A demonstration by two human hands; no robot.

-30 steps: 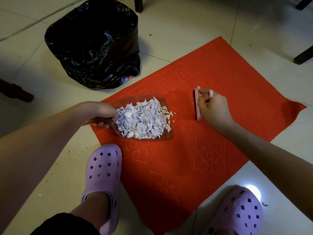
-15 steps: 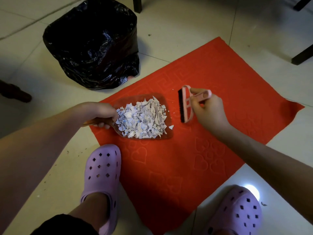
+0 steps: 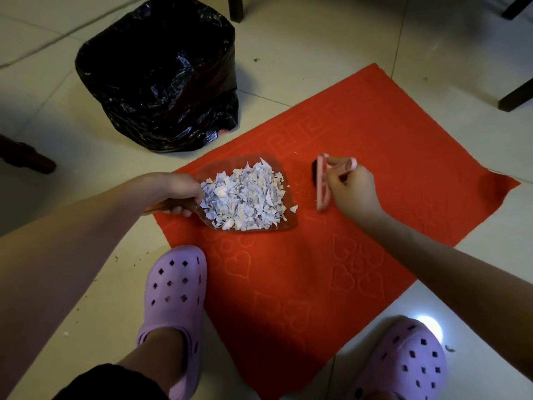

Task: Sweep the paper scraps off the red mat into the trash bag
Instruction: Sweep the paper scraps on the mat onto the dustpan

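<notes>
A red mat (image 3: 360, 140) lies on the tiled floor. On its left part rests a clear dustpan (image 3: 285, 223) heaped with white paper scraps (image 3: 245, 197). My left hand (image 3: 173, 192) grips the dustpan's handle. One loose scrap (image 3: 293, 209) sits at the pan's right lip. Just right of the pan, my right hand (image 3: 352, 192) holds a pink hand brush (image 3: 321, 183) by its loop handle, dark bristles facing the pan. A bin lined with a black trash bag (image 3: 161, 82) stands open on the floor beyond the mat's left corner.
My two feet in purple clogs stand near me, the left clog (image 3: 173, 287) at the mat's left edge, the right clog (image 3: 409, 359) on the tiles. Dark furniture legs show at the left (image 3: 28, 157), top (image 3: 235, 8) and right (image 3: 516, 96).
My right hand swept the brush leftward to the pan's lip, pushing stray scraps onto it, then drew back a little to the right. The dustpan and left hand stayed put.
</notes>
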